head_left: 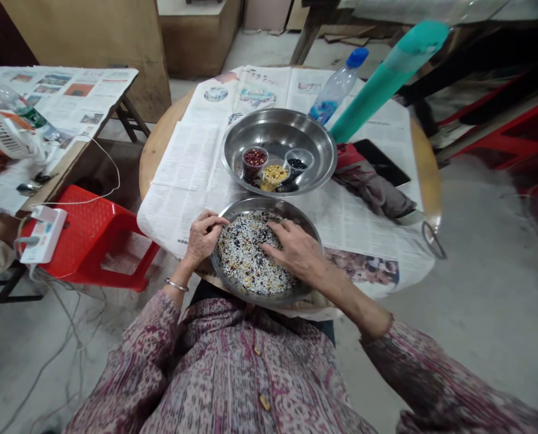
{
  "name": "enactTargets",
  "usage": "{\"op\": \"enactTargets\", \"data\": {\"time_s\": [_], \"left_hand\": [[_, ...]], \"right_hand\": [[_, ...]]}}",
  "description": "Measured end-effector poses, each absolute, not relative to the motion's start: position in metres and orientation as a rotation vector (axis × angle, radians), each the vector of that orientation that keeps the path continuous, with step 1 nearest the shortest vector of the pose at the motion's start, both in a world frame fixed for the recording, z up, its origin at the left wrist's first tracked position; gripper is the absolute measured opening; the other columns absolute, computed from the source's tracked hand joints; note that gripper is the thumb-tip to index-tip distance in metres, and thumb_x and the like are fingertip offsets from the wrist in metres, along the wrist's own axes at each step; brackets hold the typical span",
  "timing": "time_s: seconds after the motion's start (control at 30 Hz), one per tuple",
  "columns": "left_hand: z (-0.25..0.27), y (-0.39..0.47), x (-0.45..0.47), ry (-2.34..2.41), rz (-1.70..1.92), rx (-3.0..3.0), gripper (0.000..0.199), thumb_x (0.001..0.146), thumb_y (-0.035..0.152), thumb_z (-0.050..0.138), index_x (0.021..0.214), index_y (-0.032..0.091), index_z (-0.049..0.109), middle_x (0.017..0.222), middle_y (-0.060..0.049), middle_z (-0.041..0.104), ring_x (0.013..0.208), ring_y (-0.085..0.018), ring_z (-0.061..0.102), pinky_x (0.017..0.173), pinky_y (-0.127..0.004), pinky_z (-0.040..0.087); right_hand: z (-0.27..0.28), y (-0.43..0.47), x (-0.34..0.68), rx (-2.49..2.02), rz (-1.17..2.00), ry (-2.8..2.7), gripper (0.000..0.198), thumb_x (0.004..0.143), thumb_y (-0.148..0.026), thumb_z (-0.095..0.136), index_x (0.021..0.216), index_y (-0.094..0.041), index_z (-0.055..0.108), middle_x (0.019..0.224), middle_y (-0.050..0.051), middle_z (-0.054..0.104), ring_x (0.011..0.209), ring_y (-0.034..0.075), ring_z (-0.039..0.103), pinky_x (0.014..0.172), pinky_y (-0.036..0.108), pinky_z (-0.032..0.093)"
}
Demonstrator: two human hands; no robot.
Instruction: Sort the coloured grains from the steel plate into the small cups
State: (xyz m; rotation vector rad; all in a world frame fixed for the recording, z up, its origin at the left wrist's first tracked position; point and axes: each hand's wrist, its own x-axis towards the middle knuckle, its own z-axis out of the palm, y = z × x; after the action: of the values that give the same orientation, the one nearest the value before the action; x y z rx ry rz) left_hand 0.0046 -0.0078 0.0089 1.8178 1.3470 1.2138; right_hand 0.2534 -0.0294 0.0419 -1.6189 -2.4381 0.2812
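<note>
A round metal basin (311,226) sits at the table's near edge, against my body. Mixed grains (257,259), mostly white with black, yellow and dark red ones, cover its bottom. My left hand (204,236) grips the basin's left rim, thumb and fingers closed. Over the right part of the grains, my right hand (296,248) is open, fingers apart and their tips among the grains. Just beyond stands a larger metal basin (280,123) with three clear cups: dark red beans (255,158), yellow grains (275,173) and black beans (297,163).
Newspaper (182,157) covers the round table. At its back right are a water bottle (334,90), a green cylinder (388,81), a dark cloth (372,187) and a black phone or tablet (381,161). On the left, a red stool (92,235) bears a power strip (45,234).
</note>
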Motion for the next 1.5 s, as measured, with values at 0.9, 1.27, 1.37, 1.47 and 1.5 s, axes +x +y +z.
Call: {"op": "enactTargets", "data": {"time_s": [0.9,1.27,1.37,1.47,1.5], "left_hand": [[0.009,-0.008,0.004,1.344,1.2,1.822,0.025,0.086,0.006,0.055,0.088,0.019,0.076,0.091,-0.004,0.065,0.087,-0.014,0.062,0.079,-0.027,0.051],[0.011,-0.008,0.005,1.323,1.238,1.816,0.024,0.085,0.005,0.056,0.087,0.018,0.076,0.088,-0.003,0.065,0.085,-0.014,0.063,0.08,-0.028,0.05],[0.01,-0.008,0.005,1.33,1.23,1.823,0.024,0.086,0.005,0.056,0.087,0.019,0.076,0.09,-0.004,0.065,0.087,-0.015,0.063,0.079,-0.028,0.051],[0.009,-0.007,0.004,1.334,1.215,1.82,0.024,0.086,0.006,0.056,0.088,0.019,0.076,0.091,-0.004,0.065,0.088,-0.015,0.063,0.079,-0.028,0.051],[0.008,-0.007,0.004,1.333,1.216,1.82,0.024,0.086,0.006,0.057,0.088,0.019,0.076,0.091,-0.004,0.065,0.088,-0.015,0.063,0.079,-0.028,0.051]], "right_hand": [[0.035,-0.04,0.234,-1.454,0.288,-2.574,0.024,0.091,-0.009,0.05,0.103,-0.018,0.068,0.11,0.013,0.065,0.103,0.025,0.055,0.079,0.033,0.048],[0.031,-0.02,0.233,-1.524,0.564,-2.413,0.019,0.085,-0.012,0.053,0.093,-0.019,0.069,0.093,0.007,0.065,0.086,0.02,0.059,0.08,0.032,0.046],[0.041,-0.036,0.236,-1.392,0.822,-2.492,0.019,0.082,-0.006,0.054,0.084,-0.019,0.067,0.086,0.005,0.066,0.082,0.017,0.06,0.079,0.03,0.045],[0.052,-0.062,0.248,-1.225,0.943,-2.591,0.018,0.086,-0.009,0.055,0.091,-0.02,0.068,0.094,0.005,0.067,0.087,0.017,0.062,0.081,0.029,0.047],[0.053,-0.07,0.252,-1.181,0.946,-2.632,0.017,0.088,-0.01,0.055,0.092,-0.02,0.069,0.096,0.005,0.067,0.089,0.017,0.062,0.082,0.029,0.048]]}}
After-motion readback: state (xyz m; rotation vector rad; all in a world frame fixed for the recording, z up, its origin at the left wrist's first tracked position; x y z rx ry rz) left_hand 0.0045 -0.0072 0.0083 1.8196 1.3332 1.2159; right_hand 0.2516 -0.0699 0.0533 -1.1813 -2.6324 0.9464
